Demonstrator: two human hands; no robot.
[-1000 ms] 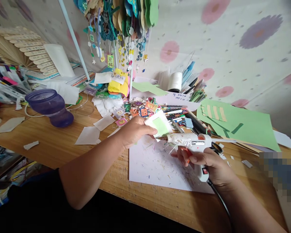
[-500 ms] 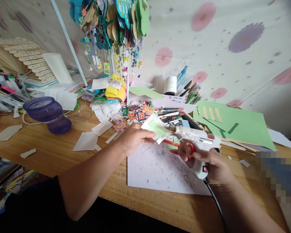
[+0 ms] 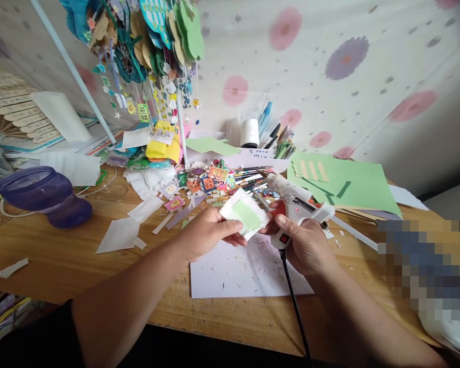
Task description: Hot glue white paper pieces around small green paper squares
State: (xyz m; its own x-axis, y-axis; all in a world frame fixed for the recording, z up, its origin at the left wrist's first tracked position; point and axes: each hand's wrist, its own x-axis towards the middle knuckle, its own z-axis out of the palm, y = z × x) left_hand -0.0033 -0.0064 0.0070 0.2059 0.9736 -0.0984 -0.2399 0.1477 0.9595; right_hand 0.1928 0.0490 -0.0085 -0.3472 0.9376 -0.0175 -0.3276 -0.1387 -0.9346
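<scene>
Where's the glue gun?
In the head view, the glue gun is just right of the middle, in the right hand, close beside the card that the left hand holds.

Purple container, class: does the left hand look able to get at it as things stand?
Probably yes: mostly flat paper scraps show between the left hand and the purple container, so nothing tall seems in the way. The hand holds a white-and-green card, so it would likely need freeing first.
</scene>
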